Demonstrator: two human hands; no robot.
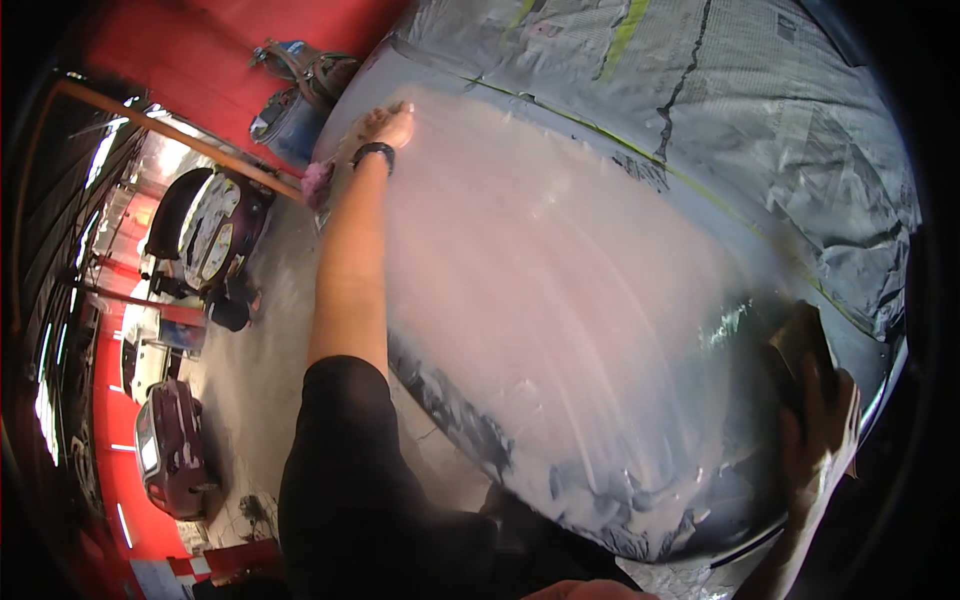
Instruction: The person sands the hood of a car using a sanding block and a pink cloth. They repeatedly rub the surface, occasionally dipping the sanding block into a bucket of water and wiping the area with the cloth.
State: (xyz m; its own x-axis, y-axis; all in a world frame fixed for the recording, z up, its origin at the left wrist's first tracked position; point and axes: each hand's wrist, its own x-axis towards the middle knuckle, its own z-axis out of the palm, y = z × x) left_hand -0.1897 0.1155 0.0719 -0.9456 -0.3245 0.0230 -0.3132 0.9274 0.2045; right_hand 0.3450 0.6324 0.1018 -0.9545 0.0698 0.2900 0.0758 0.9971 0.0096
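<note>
Pinkish-white filler (520, 250) covers most of a grey car panel (370, 95) in smooth streaks, with ragged smears along the near edge. My right hand (825, 425) grips a dark flat rectangular spreader (803, 345) at the panel's right side, where the coat looks thin and dark. At the far left edge of the panel rests my left hand (388, 127), a black band on its wrist. Its fingers are loosely bent and apart, with nothing visible in them. Shadow hides part of my right fingers.
Wrinkled masking sheet (740, 120) covers the car beyond a yellow-green tape line (600, 130). A bucket (290, 125) with hoses stands past the far left corner, near a pink cloth (318, 185). Left across the floor are a dark car (172, 450) and a crouching person (232, 300).
</note>
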